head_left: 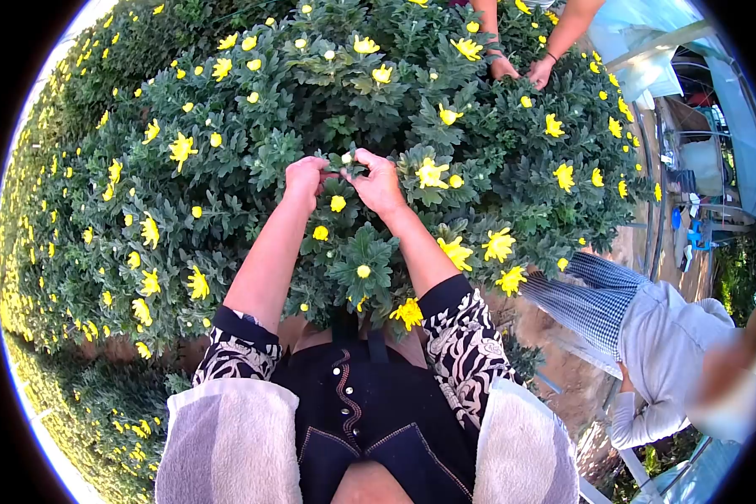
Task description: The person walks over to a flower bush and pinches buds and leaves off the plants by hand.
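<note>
Both my hands reach into a dense bed of green plants [252,151] with yellow flowers. Close by a pale bud [347,158], my left hand [306,180] has its fingers pressed together at the leaves; what they pinch is too small to name. On the other side of that bud is my right hand [376,181], thumb and fingers curled together around a spot on the stem or leaves that I cannot make out. A yellow bud [338,203] sits just below and between the hands. An open yellow flower [431,174] stands to the right of my right hand.
Another person's hands [522,70] work among the plants at the top right. A person in a grey top [659,336] stands on the right, beside a dirt path [554,344]. Blue items [695,235] and plastic sheeting are farther right.
</note>
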Demonstrator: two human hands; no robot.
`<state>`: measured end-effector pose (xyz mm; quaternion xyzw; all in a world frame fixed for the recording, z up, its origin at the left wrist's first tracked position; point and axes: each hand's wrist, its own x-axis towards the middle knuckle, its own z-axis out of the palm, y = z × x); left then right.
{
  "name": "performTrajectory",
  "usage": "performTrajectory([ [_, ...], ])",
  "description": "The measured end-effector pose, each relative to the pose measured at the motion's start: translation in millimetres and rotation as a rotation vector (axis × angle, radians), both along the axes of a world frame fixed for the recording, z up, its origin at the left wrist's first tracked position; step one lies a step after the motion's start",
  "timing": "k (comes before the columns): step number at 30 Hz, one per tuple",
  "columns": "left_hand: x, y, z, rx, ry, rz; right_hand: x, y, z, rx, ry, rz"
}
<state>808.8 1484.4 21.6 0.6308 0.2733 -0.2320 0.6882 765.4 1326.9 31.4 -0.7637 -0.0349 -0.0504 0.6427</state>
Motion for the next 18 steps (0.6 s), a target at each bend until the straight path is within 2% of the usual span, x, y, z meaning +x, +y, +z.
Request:
performTrajectory([
  [3, -3, 6, -15, 0.315, -0.002, -0.139, 2, -2, -2, 0.087, 0.002, 0.005],
  [5, -8, 11, -28, 0.223, -0.03, -0.128, 3, -3, -4, 0.086, 0.045, -0.029],
  [7, -12, 4, -11, -0.217, -0.115, 0.056, 3, -3, -3, 0.108, 0.132, -0.056],
  [8, -13, 1, 3, -0.257, -0.126, 0.048, 5, -4, -6, 0.064, 0.14, -0.018],
  [9, -12, -2, 4, -0.259, -0.125, 0.052, 7, -3, -11, 0.02, 0.149, 0.022],
  [11, -10, 0, 7, -0.205, -0.337, -0.075, 12, -2, -20, 0.025, 0.154, 0.086],
  [13, -7, 2, 11, -0.215, -0.319, -0.094, 14, 1, -14, -0.013, 0.053, 0.056],
  [15, -6, 1, 13, -0.196, -0.336, -0.055, 11, 4, -9, 0.016, 0.096, 0.03],
  [17, -6, 0, 13, -0.163, -0.288, -0.035, 8, 9, -6, 0.115, 0.062, -0.088],
  [18, -3, 1, 11, -0.178, -0.184, -0.045, 7, 9, -11, 0.138, 0.027, -0.076],
])
